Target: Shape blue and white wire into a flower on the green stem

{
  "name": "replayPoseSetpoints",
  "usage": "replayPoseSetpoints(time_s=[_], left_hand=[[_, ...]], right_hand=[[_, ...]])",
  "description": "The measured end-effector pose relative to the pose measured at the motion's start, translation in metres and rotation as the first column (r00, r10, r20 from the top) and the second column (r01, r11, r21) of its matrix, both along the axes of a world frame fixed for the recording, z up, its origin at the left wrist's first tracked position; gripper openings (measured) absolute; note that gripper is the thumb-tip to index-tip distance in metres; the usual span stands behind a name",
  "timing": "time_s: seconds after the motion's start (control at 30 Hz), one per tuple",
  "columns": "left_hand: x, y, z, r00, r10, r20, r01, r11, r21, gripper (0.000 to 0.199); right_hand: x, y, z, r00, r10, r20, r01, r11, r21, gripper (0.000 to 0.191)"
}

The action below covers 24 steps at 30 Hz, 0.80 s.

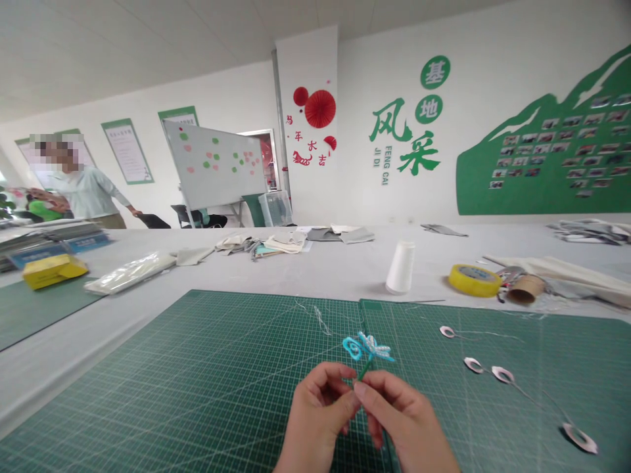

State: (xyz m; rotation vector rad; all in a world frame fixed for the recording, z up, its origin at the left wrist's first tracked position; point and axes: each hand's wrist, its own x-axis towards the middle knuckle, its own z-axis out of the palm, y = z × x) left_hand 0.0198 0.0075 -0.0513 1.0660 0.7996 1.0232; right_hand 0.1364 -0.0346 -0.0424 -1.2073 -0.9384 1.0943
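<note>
A clear plastic storage bin (275,208) stands beyond the far edge of the table (320,276), beside the whiteboard (211,164); its contents are too blurred to tell. At the near edge of the green cutting mat (197,368), the left hand (315,410) and right hand (407,420) are closed, pinching the green stem of a blue chenille-wire flower (367,348), whose head rises just above them. Silver-white wire loops (503,374) lie well to the right on the mat.

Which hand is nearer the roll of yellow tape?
Right. The right hand sits below and left of the roll of yellow tape; the left hand sits farther left.
</note>
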Motion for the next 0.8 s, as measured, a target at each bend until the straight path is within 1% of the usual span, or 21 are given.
replayPoseSetpoints(time_s=[0.1,0.17,0.2,0.3,0.37,0.43,0.53,0.63,0.7,0.8], left_hand=[[0.000,-0.001,0.001,0.999,-0.049,0.023,0.049,0.999,0.001,0.042],[0.000,-0.001,0.001,0.993,-0.108,0.042,0.108,0.994,-0.008,0.047],[0.000,-0.002,0.001,0.987,-0.149,0.055,0.151,0.988,-0.021,0.045],[0.001,-0.003,0.001,0.953,-0.279,0.119,0.291,0.951,-0.103,0.039],[0.000,-0.003,0.002,0.931,-0.321,0.173,0.348,0.924,-0.158,0.040],[0.000,-0.003,0.004,0.924,-0.328,0.198,0.363,0.914,-0.179,0.040],[-0.002,-0.003,0.009,0.929,-0.316,0.191,0.352,0.914,-0.200,0.040],[-0.005,-0.003,0.013,0.929,-0.316,0.192,0.356,0.904,-0.235,0.040],[-0.006,-0.003,0.014,0.931,-0.314,0.186,0.351,0.908,-0.229,0.040],[-0.007,-0.003,0.013,0.947,-0.288,0.143,0.311,0.933,-0.178,0.039]], right_hand=[[0.004,-0.001,0.002,0.999,0.014,0.040,-0.015,1.000,0.023,0.029],[0.007,-0.001,0.004,0.999,0.008,0.050,-0.010,0.999,0.034,0.028],[0.008,-0.001,0.005,0.999,0.004,0.051,-0.006,0.999,0.036,0.028],[0.011,-0.001,0.006,0.999,0.015,0.041,-0.016,0.999,0.033,0.028],[0.012,-0.001,0.006,0.999,0.035,0.034,-0.037,0.999,0.037,0.028],[0.012,-0.001,0.005,0.997,0.069,0.036,-0.071,0.996,0.049,0.028],[0.014,-0.001,0.005,0.990,0.127,0.056,-0.131,0.990,0.055,0.030],[0.015,-0.001,0.004,0.986,0.147,0.082,-0.150,0.988,0.043,0.031],[0.015,0.000,0.004,0.983,0.155,0.096,-0.159,0.987,0.033,0.032],[0.015,-0.001,0.003,0.981,0.149,0.126,-0.152,0.988,0.016,0.031]])
